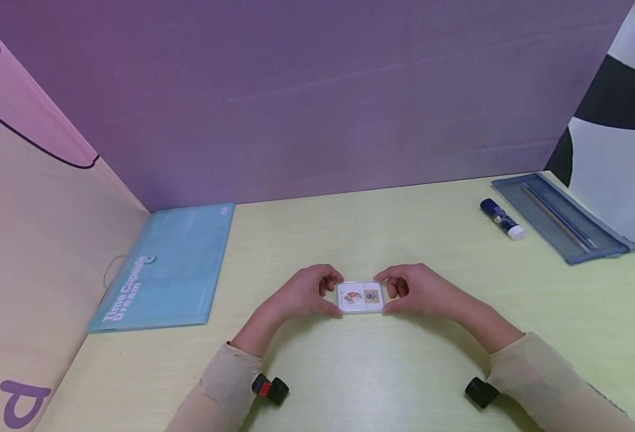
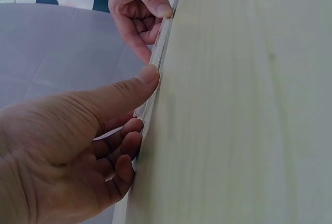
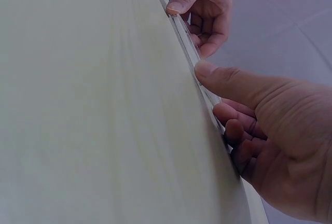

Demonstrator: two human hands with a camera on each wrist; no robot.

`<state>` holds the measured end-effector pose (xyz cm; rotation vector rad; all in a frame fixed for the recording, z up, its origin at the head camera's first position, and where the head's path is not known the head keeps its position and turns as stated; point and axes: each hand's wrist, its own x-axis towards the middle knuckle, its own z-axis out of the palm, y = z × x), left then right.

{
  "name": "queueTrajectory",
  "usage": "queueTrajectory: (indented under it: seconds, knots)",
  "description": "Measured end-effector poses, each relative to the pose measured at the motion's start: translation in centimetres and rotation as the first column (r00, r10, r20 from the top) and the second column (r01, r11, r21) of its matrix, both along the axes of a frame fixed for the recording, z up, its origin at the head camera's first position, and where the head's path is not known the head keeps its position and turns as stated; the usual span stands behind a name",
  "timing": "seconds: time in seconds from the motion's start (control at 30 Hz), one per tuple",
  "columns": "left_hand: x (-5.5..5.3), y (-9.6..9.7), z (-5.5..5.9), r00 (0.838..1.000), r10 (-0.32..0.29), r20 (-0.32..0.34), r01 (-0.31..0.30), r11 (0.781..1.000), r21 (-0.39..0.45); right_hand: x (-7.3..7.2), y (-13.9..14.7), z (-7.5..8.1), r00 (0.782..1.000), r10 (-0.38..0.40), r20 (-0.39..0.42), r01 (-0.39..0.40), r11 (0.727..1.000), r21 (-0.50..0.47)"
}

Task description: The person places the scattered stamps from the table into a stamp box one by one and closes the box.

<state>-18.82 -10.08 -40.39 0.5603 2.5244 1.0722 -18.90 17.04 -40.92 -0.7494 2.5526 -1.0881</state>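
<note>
A small flat clear case (image 1: 358,306) with rounded corners lies in front of me at the middle of the table. Two little pictures show side by side on its white face. My left hand (image 1: 308,294) pinches its left end, thumb at the near corner and forefinger at the far one. At the opposite end, my right hand (image 1: 421,291) grips in the same way. Both wrist views show the case's thin edge (image 2: 162,40) low against the tabletop, with the other fingers curled beside it. Whether it touches the table cannot be told.
A blue document folder (image 1: 182,264) with a string closure lies at the left. At the right back are a dark blue glue stick (image 1: 498,216) with a white cap and a grey-blue zip pouch (image 1: 552,210) with slim items inside. A purple partition (image 1: 317,108) borders the table's back.
</note>
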Motion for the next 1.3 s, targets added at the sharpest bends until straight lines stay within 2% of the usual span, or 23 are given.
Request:
queueTrajectory:
  seconds: [0.77,1.3]
  knots:
    - [0.20,0.10,0.24,1.000,-0.008,-0.015,0.007,0.998,-0.059,0.05,-0.14,0.14,0.999,0.004,0.035,-0.004,1.000,0.019]
    - [0.31,-0.16,0.16,0.998,-0.047,-0.034,0.045,0.996,-0.073,0.15,-0.07,0.26,0.999,0.002,0.034,-0.003,1.000,0.023]
